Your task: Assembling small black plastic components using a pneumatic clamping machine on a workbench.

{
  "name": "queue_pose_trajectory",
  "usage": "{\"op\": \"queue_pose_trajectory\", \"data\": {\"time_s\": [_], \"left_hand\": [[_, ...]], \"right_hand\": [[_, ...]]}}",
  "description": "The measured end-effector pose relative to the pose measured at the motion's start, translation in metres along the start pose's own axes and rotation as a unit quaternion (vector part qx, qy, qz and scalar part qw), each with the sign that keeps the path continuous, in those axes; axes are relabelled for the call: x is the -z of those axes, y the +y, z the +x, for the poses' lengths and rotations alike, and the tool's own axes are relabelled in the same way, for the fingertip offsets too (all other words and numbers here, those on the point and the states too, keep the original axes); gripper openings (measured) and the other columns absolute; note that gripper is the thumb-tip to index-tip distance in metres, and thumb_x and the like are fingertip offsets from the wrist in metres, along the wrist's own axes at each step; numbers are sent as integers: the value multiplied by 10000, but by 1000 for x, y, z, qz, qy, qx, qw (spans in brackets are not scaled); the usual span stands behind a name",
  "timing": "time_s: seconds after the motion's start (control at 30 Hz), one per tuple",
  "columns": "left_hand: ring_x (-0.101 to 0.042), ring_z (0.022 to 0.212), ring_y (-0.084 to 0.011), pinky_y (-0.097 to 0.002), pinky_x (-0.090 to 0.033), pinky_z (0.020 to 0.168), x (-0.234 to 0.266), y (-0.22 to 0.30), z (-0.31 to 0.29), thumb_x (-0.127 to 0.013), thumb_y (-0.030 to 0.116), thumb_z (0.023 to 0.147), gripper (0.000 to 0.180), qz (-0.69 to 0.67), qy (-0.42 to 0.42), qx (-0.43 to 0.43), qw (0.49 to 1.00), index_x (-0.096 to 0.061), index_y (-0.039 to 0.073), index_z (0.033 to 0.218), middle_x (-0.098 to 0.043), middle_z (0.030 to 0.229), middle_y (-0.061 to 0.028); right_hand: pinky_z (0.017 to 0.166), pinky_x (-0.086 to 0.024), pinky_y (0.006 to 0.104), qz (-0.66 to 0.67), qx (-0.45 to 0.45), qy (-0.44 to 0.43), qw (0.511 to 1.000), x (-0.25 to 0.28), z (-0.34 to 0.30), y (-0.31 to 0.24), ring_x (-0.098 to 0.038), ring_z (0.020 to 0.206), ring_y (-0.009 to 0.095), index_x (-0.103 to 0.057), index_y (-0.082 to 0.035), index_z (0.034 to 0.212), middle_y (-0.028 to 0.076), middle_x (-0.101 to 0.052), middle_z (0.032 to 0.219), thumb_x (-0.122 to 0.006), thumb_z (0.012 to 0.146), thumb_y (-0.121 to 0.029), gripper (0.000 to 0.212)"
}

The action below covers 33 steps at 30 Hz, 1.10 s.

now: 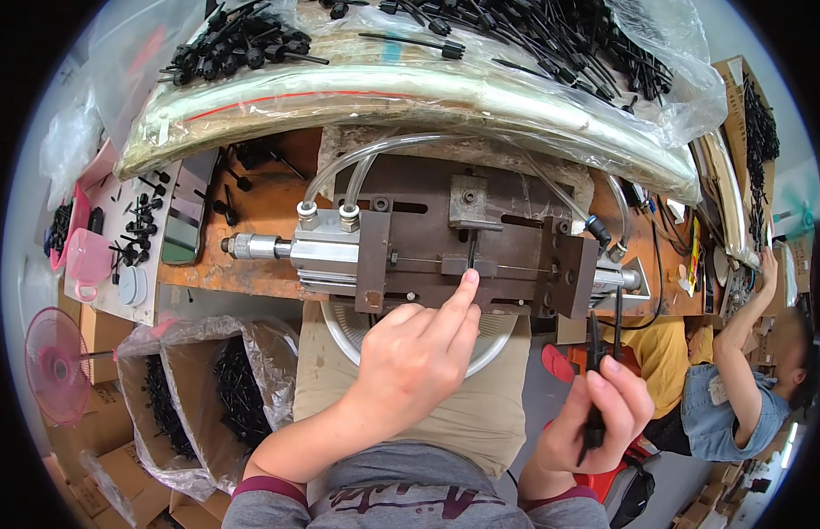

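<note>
- Head view: touched the slim black part (471,253), seated mid-way along the metal fixture (419,189) on the bench (229,286), with the index fingertip of the left hand (419,351); curled its other fingers, with the palm hidden, so could not tell its contents.
- Pinched black stems (595,348) between thumb and fingers of the right hand (617,421), near the fixture's right end.
- Looked light, stiff and smooth, probably plastic; seemed apt to slip along thin shafts and better taken by thicker heads.
- Flanked on both sides by end blocks (372,264), leaving narrow finger room; overarched behind by clear tubes (325,171).
- Heaped similar pieces (617,53) behind, above plastic sheeting (410,97); included a co-worker (736,406) at far right.
</note>
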State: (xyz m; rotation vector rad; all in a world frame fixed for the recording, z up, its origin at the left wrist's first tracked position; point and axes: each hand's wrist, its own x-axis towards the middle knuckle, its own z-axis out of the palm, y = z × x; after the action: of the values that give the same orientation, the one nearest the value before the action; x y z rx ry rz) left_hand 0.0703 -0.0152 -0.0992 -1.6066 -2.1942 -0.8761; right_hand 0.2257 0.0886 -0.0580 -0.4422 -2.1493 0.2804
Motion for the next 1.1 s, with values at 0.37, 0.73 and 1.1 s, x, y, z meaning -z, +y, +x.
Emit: {"op": "queue_pose_trajectory", "data": {"time_s": [0.37, 0.73, 1.1], "left_hand": [[-603, 606, -150, -261, -477, 566, 2, 1, 1, -774, 118, 707, 209, 1, -14, 8, 1000, -700, 20, 876, -668, 1184, -111], [-690, 703, -173, -268, -555, 589, 33, 23, -3, -837, 83, 671, 276, -388, 21, 53, 920, -705, 25, 907, -713, 933, -96], [-663, 815, -225, -298, -543, 639, 28, 6, -8, -757, 51, 712, 309, -192, 19, 24, 981, -674, -8, 1004, -647, 1039, -119]], "right_hand": [[595, -490, 289, -38, 86, -3, 996, -11, -2, 3, -612, 705, 222, -692, 10, 962, 125, -619, 958, -764, 730, 87, 255], [515, -480, 266, 7, 143, -68, 987, -27, -2, 6, -620, 634, 185, -723, 50, 993, 121, -609, 949, -697, 676, -2, 322], [637, -532, 297, 75, 47, 13, 996, -36, -1, 11, -645, 777, 222, -712, 11, 969, 111, -635, 985, -751, 695, 129, 301]]}}
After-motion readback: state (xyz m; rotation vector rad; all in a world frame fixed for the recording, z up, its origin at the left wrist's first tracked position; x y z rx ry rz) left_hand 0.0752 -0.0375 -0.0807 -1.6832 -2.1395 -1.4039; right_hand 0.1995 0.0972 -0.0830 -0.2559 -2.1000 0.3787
